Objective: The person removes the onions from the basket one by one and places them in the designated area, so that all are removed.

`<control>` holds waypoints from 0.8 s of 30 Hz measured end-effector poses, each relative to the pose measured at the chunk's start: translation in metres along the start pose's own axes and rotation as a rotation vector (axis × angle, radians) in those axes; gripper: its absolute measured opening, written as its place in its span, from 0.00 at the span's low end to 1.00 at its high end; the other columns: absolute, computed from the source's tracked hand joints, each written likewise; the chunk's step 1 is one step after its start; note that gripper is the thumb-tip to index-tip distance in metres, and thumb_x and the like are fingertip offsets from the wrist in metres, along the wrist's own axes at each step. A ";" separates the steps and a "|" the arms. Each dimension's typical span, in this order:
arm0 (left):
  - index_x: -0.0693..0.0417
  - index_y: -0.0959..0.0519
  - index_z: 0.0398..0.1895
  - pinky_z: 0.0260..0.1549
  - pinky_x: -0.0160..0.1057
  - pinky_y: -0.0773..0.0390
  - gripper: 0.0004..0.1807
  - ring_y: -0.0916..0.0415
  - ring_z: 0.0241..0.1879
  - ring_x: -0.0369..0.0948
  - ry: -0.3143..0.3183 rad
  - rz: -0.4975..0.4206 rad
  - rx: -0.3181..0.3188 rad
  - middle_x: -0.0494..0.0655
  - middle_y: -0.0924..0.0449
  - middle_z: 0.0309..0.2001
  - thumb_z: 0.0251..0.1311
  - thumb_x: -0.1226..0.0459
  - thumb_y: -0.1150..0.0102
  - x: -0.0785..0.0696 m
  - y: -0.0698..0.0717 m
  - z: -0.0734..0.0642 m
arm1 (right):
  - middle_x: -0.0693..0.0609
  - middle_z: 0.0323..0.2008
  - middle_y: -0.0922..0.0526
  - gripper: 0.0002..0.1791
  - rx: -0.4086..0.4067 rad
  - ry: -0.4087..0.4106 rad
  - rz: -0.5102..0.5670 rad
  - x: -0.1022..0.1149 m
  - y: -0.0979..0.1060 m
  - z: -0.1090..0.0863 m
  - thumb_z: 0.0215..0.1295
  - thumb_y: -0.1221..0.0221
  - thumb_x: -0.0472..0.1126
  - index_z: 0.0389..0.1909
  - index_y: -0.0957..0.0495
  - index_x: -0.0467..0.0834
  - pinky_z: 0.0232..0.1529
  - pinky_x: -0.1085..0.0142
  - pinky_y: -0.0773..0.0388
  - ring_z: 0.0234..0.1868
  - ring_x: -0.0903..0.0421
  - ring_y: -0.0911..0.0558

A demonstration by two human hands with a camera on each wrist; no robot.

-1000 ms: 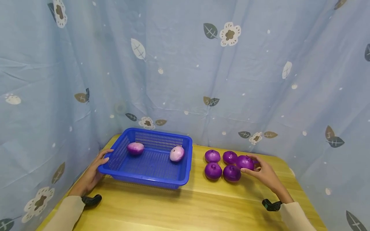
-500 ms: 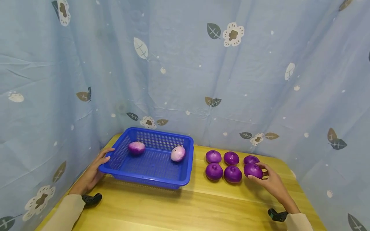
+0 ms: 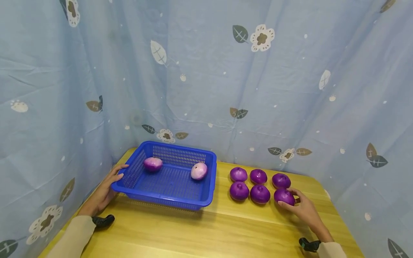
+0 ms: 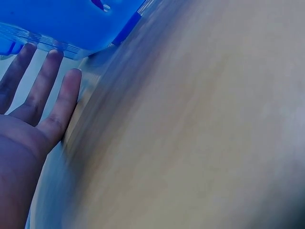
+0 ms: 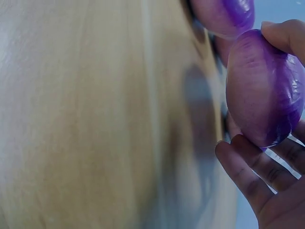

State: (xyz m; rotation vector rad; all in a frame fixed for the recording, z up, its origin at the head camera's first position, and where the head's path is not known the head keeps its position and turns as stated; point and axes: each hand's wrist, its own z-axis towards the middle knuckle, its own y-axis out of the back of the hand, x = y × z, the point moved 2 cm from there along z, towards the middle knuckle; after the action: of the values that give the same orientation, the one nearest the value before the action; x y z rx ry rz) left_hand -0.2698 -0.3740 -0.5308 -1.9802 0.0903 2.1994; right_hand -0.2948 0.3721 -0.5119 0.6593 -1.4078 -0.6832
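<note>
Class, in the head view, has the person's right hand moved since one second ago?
Yes: against the flowered curtain, the right hand has shifted rightward and downward in the picture.

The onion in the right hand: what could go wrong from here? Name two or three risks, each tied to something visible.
1. The held onion is rounded and shiny, so it might slip from the right hand.
2. The onion just behind it is very close; a bump could set that one rolling.
3. The left hand touches the basket; a tug might shift the two onions inside.
</note>
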 end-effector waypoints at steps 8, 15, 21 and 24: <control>0.38 0.42 0.79 0.52 0.40 0.19 0.26 0.25 0.58 0.43 0.003 -0.020 0.001 0.52 0.56 0.74 0.81 0.55 0.60 0.002 0.001 0.000 | 0.32 0.67 0.30 0.53 0.008 -0.043 -0.002 -0.007 -0.005 0.000 0.58 0.30 0.67 0.73 0.37 0.38 0.54 0.48 0.22 0.57 0.38 0.22; 0.37 0.42 0.79 0.52 0.41 0.19 0.27 0.25 0.57 0.41 0.012 0.001 -0.019 0.57 0.60 0.76 0.81 0.53 0.60 0.004 0.000 0.001 | 0.29 0.68 0.33 0.54 0.004 -0.048 -0.024 -0.011 -0.005 0.000 0.61 0.33 0.67 0.75 0.40 0.36 0.54 0.45 0.21 0.58 0.35 0.21; 0.36 0.42 0.79 0.52 0.41 0.19 0.27 0.26 0.57 0.41 0.010 0.010 -0.028 0.58 0.60 0.76 0.80 0.52 0.60 0.004 0.000 0.002 | 0.27 0.69 0.34 0.55 0.030 -0.055 -0.053 -0.010 -0.004 -0.001 0.64 0.36 0.67 0.77 0.44 0.35 0.55 0.43 0.22 0.58 0.33 0.22; 0.37 0.42 0.79 0.52 0.40 0.19 0.27 0.26 0.57 0.42 0.008 0.007 -0.028 0.56 0.59 0.76 0.80 0.52 0.60 0.004 0.000 0.002 | 0.25 0.69 0.35 0.54 0.059 -0.044 -0.074 -0.008 -0.002 -0.001 0.66 0.37 0.67 0.77 0.46 0.33 0.55 0.42 0.22 0.58 0.32 0.22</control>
State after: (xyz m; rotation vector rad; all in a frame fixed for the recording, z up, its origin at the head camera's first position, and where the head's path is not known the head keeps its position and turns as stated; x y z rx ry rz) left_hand -0.2718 -0.3738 -0.5346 -2.0061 0.0687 2.2093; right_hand -0.2944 0.3767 -0.5190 0.7501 -1.4544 -0.7201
